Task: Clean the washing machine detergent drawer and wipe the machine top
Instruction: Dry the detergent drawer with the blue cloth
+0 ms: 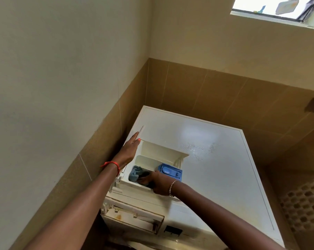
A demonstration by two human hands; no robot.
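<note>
she's on the drawer step: the drawer [158,152] is out of its slot [132,217] and lies on the machine top [215,168], near the left front corner. the right hand [158,184] is down in the near compartment, its fingers curled round a blue cloth [135,173], which is bunched against the compartment floor just left of the blue insert [170,171]. the left hand [130,150] lies along the drawer's left wall, fingers straight and close together, steadying it, holding nothing. i'd say the next move is to work the cloth into the corners and the far compartment, with the left hand keeping the drawer from sliding. the top shows specks and looks not yet wiped.
</note>
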